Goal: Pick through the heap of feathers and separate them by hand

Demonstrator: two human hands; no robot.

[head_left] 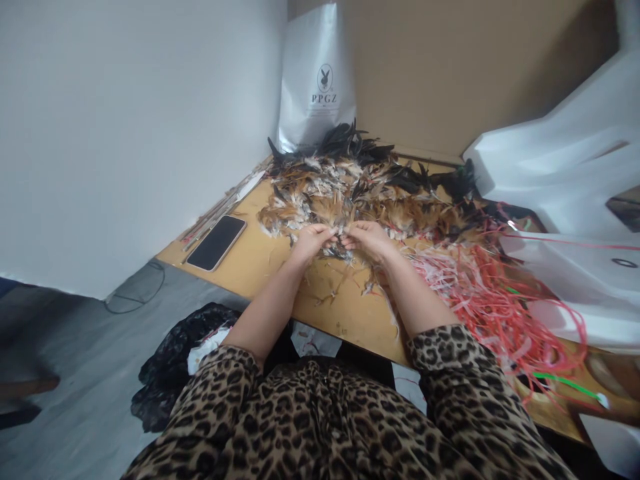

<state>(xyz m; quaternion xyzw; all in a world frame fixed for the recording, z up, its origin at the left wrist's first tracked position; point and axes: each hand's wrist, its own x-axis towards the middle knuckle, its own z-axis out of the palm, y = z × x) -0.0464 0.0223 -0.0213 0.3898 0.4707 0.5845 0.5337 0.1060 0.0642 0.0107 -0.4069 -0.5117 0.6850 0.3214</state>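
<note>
Both hands meet at the near edge of a spread of brown, white and black feathers [330, 180] on the wooden table [340, 313]. My left hand [316, 239] is closed in a pinch, fingertips on a small bunch of brown feathers [327, 212]. Close beside it, my right hand [367, 237] also pinches, its fingertips almost touching the left ones at the base of the feathers. Exactly what lies between the right fingertips is too small to make out. A few loose feather scraps [327, 293] lie on the wood below the hands.
A dark phone [217, 243] lies at the table's left. Tangled pink and red strips [480, 300] cover the right side, beside white bags [565, 160]. A silver-white bag [320, 80] stands in the back corner. On the floor at left sits a black plastic bag [170, 373].
</note>
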